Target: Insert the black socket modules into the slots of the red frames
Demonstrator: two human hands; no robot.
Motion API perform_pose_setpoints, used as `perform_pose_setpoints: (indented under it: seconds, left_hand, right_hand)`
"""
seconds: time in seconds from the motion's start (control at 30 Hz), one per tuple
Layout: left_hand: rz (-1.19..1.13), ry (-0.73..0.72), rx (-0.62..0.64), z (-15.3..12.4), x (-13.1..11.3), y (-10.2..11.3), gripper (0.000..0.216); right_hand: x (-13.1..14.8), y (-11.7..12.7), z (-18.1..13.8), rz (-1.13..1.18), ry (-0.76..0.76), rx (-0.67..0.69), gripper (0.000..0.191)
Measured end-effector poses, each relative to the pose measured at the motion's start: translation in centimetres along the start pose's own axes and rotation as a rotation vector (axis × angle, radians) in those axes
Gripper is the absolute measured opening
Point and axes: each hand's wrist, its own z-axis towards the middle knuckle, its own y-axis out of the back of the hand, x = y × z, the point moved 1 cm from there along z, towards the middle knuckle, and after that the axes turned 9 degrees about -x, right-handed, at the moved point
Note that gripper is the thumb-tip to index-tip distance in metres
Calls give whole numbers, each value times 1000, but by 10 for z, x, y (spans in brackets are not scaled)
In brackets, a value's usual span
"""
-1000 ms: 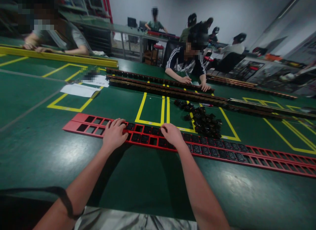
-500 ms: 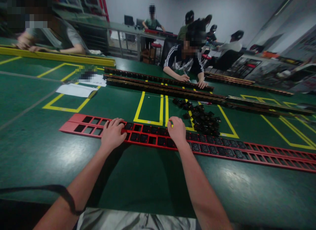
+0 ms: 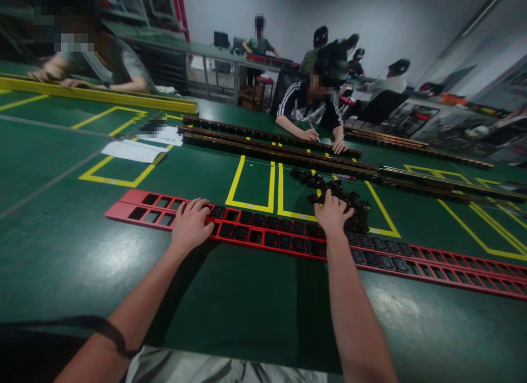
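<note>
Right hand (image 3: 332, 214) moved off red strip (image 3: 288, 237) to black plug pile (image 3: 341, 202) beyond, fingers spread over plugs. Left hand (image 3: 190, 224) flat, pressing strip's left part. Risk: careless grab scatters plugs.

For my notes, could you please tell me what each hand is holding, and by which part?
Neither shows a clear hold. The left hand rests flat on the red strip; the right hand reaches into the pile of black parts, any grip hidden.

No text, label or number is legible on anything here.
</note>
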Motion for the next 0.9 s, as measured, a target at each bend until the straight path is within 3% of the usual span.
perform_pose_setpoints:
  seconds: [0.43, 0.63, 0.9]
  left_hand:
    - [-5, 0, 1, -1, 0, 0, 20]
    - [-2, -6, 5, -1, 0, 0, 20]
    - [-20, 9, 9, 0, -1, 1, 22]
  right_hand:
    - [-2, -3, 0, 31, 50, -2, 16]
    - [1, 2, 1, -38, 67, 27, 44]
    - [2, 8, -1, -38, 30, 6, 41]
